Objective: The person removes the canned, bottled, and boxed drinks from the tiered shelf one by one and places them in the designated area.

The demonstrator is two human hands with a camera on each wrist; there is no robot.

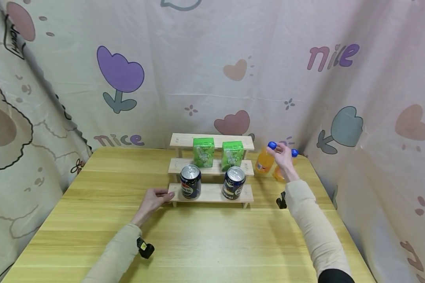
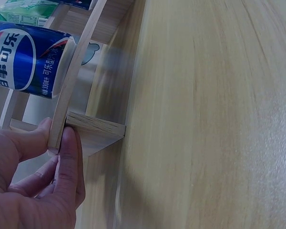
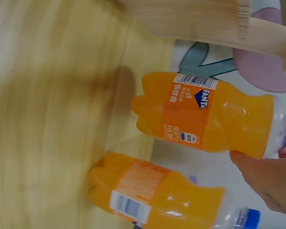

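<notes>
Orange bottle (image 1: 264, 162) is at the right side of the scene, just beyond the right end of the wooden rack (image 1: 211, 193) and just left of a second bottle (image 3: 167, 195). The right hand (image 1: 284, 158) pinches it near the top, around the neck and blue cap (image 1: 272, 145), the thumb lying along the shoulder; some fingertips are out of sight in the right wrist view. Its body hangs below the grip, roughly upright, and its base looks raised off the table (image 1: 216, 239), judging by the shadow set apart from it.

At the rack's near left corner, the left hand (image 1: 154, 200) pinches the edge of the lowest board, thumb against fingers. Two dark cans (image 1: 190, 181) stand on that board, with two green cartons (image 1: 203, 152) on the middle one.

The step in hand appears to be lifting the bottle while the rack is steadied. The next move would call for a firm neck grip, an upright bottle, and care around the rack's right end and the neighbouring bottle.
</notes>
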